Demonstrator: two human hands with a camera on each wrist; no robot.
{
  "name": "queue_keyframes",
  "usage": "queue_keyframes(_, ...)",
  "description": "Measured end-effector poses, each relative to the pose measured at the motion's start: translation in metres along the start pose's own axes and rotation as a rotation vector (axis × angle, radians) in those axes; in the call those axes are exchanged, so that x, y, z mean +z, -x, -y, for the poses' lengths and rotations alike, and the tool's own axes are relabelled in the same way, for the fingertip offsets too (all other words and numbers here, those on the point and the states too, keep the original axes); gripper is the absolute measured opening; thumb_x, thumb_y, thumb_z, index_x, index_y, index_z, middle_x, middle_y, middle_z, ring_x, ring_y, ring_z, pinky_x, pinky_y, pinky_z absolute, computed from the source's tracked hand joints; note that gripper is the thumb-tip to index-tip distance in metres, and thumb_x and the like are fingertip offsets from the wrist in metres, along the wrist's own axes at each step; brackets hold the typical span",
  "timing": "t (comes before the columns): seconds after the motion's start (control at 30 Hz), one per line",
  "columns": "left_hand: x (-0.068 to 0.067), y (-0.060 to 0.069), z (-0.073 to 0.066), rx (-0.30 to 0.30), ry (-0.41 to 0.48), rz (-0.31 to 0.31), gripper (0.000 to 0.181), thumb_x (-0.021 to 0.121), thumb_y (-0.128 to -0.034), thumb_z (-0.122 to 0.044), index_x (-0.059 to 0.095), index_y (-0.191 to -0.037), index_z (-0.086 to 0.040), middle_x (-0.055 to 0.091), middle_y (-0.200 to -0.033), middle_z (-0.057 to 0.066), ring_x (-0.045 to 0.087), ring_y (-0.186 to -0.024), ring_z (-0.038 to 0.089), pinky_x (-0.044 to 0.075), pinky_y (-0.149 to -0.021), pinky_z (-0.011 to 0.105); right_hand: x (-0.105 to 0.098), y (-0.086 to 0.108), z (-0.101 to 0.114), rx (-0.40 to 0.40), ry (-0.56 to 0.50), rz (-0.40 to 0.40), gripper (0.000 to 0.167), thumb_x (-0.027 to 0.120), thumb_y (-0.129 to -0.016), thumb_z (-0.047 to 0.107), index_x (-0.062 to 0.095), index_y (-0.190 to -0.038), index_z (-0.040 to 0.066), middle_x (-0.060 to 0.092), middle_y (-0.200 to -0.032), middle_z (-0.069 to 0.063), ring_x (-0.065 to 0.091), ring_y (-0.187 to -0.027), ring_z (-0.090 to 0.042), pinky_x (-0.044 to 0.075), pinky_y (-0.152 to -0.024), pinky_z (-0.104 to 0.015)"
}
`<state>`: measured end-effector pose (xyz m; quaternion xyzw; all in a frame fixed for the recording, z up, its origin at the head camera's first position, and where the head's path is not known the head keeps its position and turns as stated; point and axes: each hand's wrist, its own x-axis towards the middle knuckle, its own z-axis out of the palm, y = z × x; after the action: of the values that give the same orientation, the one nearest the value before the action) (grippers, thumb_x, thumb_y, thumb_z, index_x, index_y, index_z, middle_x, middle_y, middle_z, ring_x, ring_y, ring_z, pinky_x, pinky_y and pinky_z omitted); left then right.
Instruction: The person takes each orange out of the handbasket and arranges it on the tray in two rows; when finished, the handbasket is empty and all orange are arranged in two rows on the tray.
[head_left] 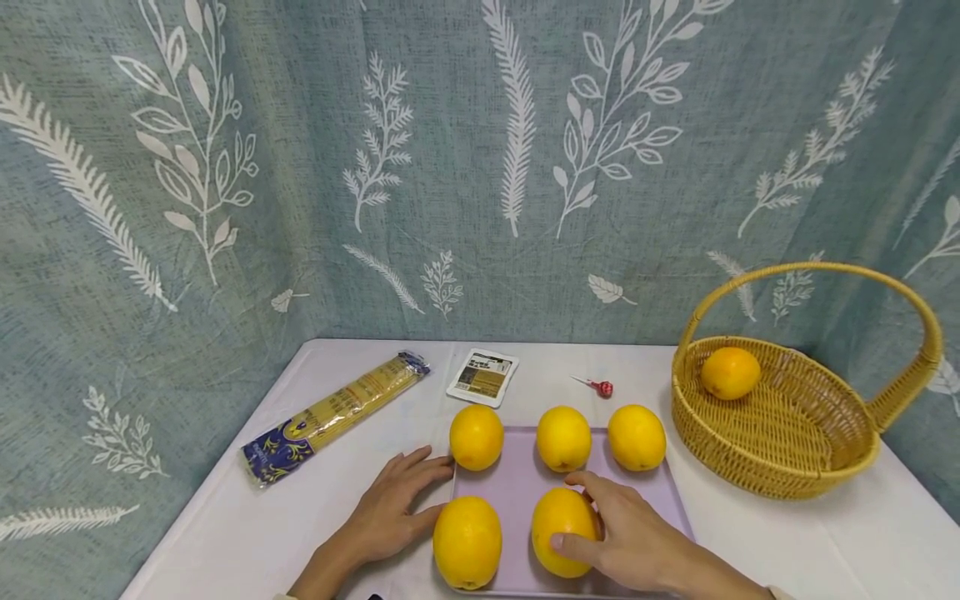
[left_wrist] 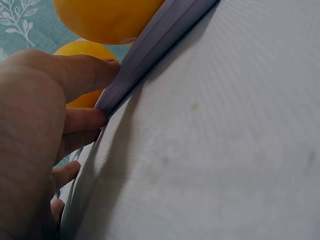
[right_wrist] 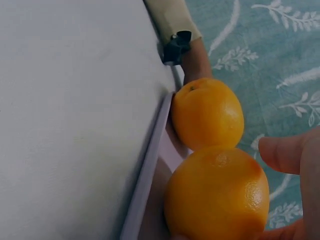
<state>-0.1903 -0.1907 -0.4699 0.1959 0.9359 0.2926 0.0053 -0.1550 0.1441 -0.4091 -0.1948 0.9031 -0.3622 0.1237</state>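
Note:
My left hand (head_left: pixel 397 508) rests at the left side of a lilac tray (head_left: pixel 517 487). In the left wrist view its thumb and fingertips touch the tray's rim (left_wrist: pixel 145 55). Next to that thumb lies the front-left orange (head_left: pixel 467 542). My right hand (head_left: pixel 630 529) arches over the front-middle orange (head_left: pixel 562 533), which sits on the tray. Its thumb (right_wrist: pixel 282 155) stands apart from that fruit in the right wrist view; most of the other fingers are hidden. Along the tray's far side lie three more oranges: left (head_left: pixel 477 437), middle (head_left: pixel 564 439) and right (head_left: pixel 637 437).
A wicker basket (head_left: pixel 765 475) with a tall handle stands at right, one orange (head_left: pixel 731 372) inside. Behind the tray lie a flat labelled packet (head_left: pixel 483 377) and a red lollipop (head_left: pixel 603 388). A pack of spaghetti (head_left: pixel 337 417) lies at left. Curtains (head_left: pixel 465 192) enclose the table.

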Motion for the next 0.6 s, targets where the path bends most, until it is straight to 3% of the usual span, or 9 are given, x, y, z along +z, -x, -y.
queue_keyframes(0.17,0.0,0.0,0.001,-0.001,-0.008,-0.004,0.046,0.068,-0.0926,-0.039,0.065,-0.134,-0.019,0.054,-0.15,-0.002,0.033,-0.15,0.03,0.013,-0.127,0.056,-0.006,0.0,0.002,0.014,0.028,-0.005,0.079,0.071,-0.087,0.058,0.05,-0.143,0.007,0.061,-0.123,-0.005,0.057,-0.097,-0.016,0.053,-0.083,-0.039)
queue_keyframes(0.3,0.0,0.001,0.001,0.004,-0.004,-0.008,0.046,0.068,-0.0924,-0.039,0.065,-0.134,-0.019,0.054,-0.15,-0.002,0.033,-0.15,0.03,0.013,-0.127,0.056,-0.017,0.002,0.002,0.027,0.049,-0.047,0.075,0.073,-0.087,0.056,0.052,-0.141,0.01,0.061,-0.122,-0.008,0.057,-0.098,-0.017,0.052,-0.079,-0.037)
queue_keyframes(0.47,0.0,0.0,0.001,-0.002,0.002,-0.003,0.047,0.068,-0.0923,-0.04,0.065,-0.134,-0.019,0.054,-0.15,-0.003,0.033,-0.15,0.029,0.013,-0.127,0.056,-0.039,0.002,-0.003,-0.038,0.09,-0.196,0.062,0.073,-0.089,0.05,0.058,-0.135,0.011,0.064,-0.12,-0.009,0.061,-0.099,-0.018,0.055,-0.08,-0.037)
queue_keyframes(0.6,0.001,0.0,0.002,0.003,0.002,-0.003,0.047,0.067,-0.0924,-0.04,0.065,-0.134,-0.019,0.055,-0.15,-0.003,0.033,-0.15,0.029,0.013,-0.127,0.056,-0.068,0.001,-0.006,-0.043,0.121,-0.319,0.047,0.073,-0.091,0.043,0.065,-0.125,0.011,0.068,-0.117,-0.007,0.064,-0.099,-0.019,0.056,-0.081,-0.04)
